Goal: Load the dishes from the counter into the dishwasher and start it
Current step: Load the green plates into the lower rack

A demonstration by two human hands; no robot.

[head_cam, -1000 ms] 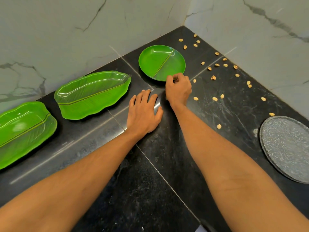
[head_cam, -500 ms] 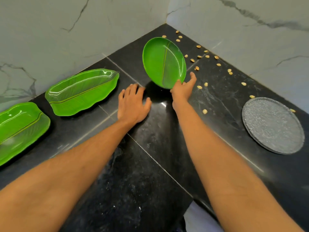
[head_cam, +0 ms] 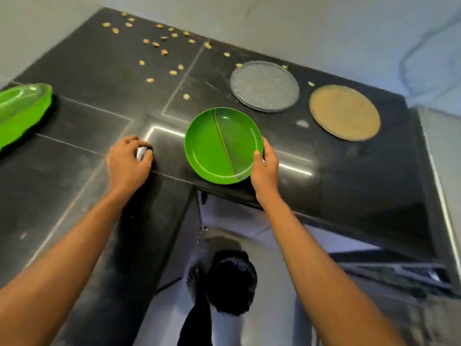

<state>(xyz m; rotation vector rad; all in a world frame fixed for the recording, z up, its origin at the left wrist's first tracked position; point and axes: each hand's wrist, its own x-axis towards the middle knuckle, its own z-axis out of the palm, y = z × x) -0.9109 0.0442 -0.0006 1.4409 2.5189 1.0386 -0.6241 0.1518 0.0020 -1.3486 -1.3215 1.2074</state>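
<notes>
At the counter's front edge, right hand [head_cam: 265,171] grips round green plate [head_cam: 219,146] by its right rim, thumb over the top, fingers hidden under it. Plate is tilted face-up toward the camera, over the edge of the black counter [head_cam: 82,71]. It looks raised off it, though whether the low rim touches can't be told. Left hand [head_cam: 127,162] rests knuckles-up on the counter, well left of the plate, fingers curled. A white patch shows between them, could be a small item or just glare, so can't tell if it holds anything. Progress, as a judgement: early. One dish is in hand, none seen inside a dishwasher. A dark unit under the counter [head_cam: 399,268] at lower right is probably it, too blurred to say if it's open or what's in it. Left to do: place this plate, fetch the rest, close, start. Counts: green dishes 2 in view, the round plate plus one leaf-shaped green dish [head_cam: 22,108] cut off at the left edge, lying on the counter. Flat round plates 2, grey plate [head_cam: 264,86] and brown plate [head_cam: 344,112], side by side near the back wall, not touching, no hand on either. Nut shells [head_cam: 164,52] scattered over the back of the counter, roughly two dozen, too small for an exact count. Hands 2.
</notes>
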